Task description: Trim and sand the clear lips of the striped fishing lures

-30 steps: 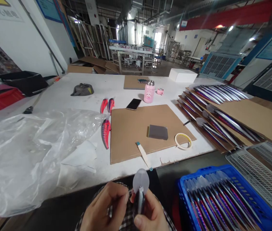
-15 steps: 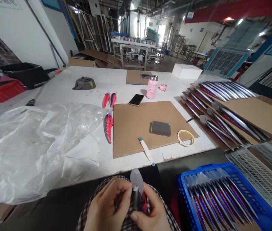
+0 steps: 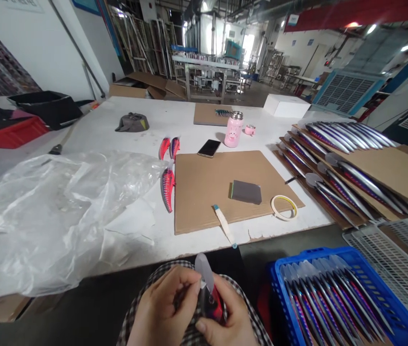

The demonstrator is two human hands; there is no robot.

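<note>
Low in front of my lap, a fishing lure (image 3: 211,306) with a red and dark body points its clear lip (image 3: 204,270) upward. My right hand (image 3: 231,312) grips the lure's body from the right, fingers behind it and thumb in front. Against the base of the lip, my left hand (image 3: 170,305) is closed in a pinch. A small whitish bit shows at those fingertips, too small to name. Much of the lure is covered by my fingers. Red striped lures (image 3: 168,190) lie on the white table (image 3: 99,129) beyond.
A cardboard sheet (image 3: 204,178) bears a dark sanding block (image 3: 246,192), a tape roll (image 3: 284,208) and a white-wrapped tool (image 3: 224,225). Plastic film (image 3: 63,211) covers the left. A blue basket (image 3: 279,283) of lures stands right, below stacked lures on cardboard (image 3: 388,168). A pink bottle (image 3: 233,129) stands behind.
The view has shifted slightly, so the table things sit a little further right. In my hands, the lure has turned slightly and its lip shows narrower. Both hands keep their hold.
</note>
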